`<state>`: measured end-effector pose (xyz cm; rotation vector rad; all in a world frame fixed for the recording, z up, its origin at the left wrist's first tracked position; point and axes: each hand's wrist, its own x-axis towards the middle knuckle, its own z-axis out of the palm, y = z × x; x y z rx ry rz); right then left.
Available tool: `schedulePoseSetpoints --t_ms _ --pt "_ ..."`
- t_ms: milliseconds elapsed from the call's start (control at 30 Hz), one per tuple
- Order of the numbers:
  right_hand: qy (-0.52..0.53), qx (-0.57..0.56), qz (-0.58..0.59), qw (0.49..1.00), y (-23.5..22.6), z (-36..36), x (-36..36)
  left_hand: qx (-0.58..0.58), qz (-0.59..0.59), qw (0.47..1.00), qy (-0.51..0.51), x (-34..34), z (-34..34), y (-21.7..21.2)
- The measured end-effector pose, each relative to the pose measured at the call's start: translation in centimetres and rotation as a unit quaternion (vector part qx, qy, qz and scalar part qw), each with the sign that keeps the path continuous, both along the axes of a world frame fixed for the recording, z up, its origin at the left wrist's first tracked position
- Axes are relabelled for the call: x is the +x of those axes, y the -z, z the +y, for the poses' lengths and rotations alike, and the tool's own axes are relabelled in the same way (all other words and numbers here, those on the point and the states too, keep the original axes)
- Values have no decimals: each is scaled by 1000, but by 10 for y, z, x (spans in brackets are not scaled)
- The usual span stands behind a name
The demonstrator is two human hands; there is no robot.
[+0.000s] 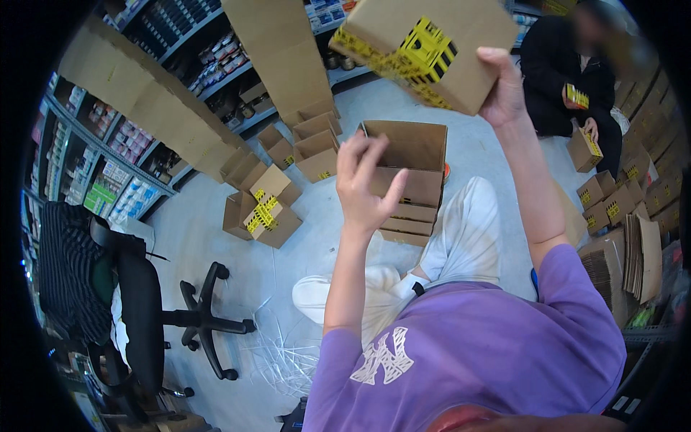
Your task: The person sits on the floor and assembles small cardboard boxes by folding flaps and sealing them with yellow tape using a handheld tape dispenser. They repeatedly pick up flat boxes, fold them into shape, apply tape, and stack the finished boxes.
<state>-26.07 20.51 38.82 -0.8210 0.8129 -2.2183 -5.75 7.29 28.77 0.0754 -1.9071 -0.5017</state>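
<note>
At 8 o'clock, a black office chair (140,317); at 9, a taped carton (272,218) on the floor. Near the centre, the left hand (364,189), thumb and fingers spread, overlapping an open carton (419,146). At 1 o'clock, a raised carton (432,54), its corner grasped by the right hand (502,101); at 2, a co-worker (551,72).

Left fingers (348,155) spread, half-bent; right fingers (502,60) clasp higher, arm (531,169) raised.
</note>
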Motion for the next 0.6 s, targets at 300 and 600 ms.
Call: schedulePoseSetpoints --t_ms 300,600 --pt "125 104 202 966 90 -26 14 -45 -123 980 153 2 -68 25" --pt "208 82 398 890 91 -19 13 72 -134 969 195 3 -72 53"
